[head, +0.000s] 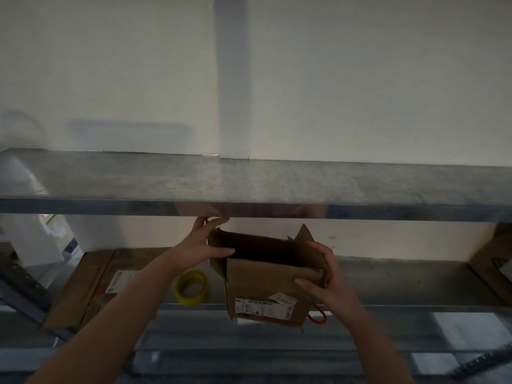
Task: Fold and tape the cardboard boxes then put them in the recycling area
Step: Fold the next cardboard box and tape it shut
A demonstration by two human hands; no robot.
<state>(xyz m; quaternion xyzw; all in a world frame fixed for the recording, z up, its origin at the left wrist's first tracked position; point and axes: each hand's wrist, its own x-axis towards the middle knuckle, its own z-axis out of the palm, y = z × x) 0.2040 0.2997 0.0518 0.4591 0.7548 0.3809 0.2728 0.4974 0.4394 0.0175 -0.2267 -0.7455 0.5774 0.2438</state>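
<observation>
Counted three boxes on the lower shelf [388, 281]: one open box [266, 286] near the front edge, one flat box [83, 286] lying to its left, and part of a third box [493, 261] at the far right, cut off by the frame. Held the open box with two hands. Clamped the left hand [203, 246] on the left flap, fingers [221, 252] curled over its edge into the opening. Clamped the right hand [325, 278] on the right flap, fingers [304, 285] wrapped round the front corner. Found one yellow tape roll [191, 286] standing on edge between the flat box and the open one, just beside the left forearm. Noted one orange loop [317, 318] poking out at the open box's lower right corner, and white shapes [30, 239] at far left, too blurred to name. Hemmed in above by one upper shelf [277, 184] — just over the left hand.
</observation>
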